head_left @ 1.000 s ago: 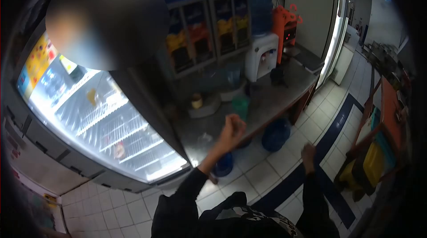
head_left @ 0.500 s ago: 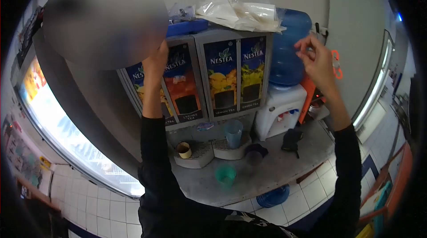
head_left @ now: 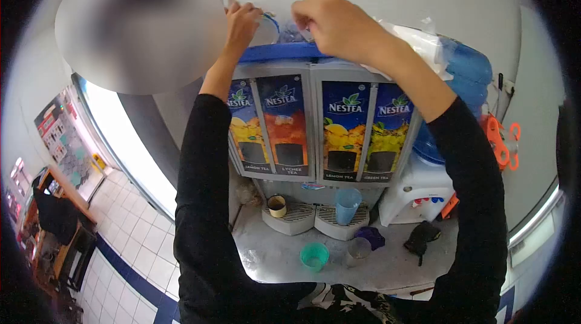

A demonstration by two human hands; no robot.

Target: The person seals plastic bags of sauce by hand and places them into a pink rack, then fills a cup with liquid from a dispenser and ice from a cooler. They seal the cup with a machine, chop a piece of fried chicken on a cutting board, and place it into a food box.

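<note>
Blue tray [head_left: 278, 53] along dispenser's [head_left: 311, 121] top edge | left hand [head_left: 241, 22] nearer left end, right hand [head_left: 340, 26] farther right | apart, grips unclear

The room is evenly lit; glare whitens the doorway-like panel [head_left: 130, 136] at left; edges are bowed and blackened.

Oval patch [head_left: 139, 27] blurred; right hand [head_left: 333, 22]: grip unclear.

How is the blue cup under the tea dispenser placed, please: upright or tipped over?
Upright: the cup sits on the drip tray with its rim up.
</note>
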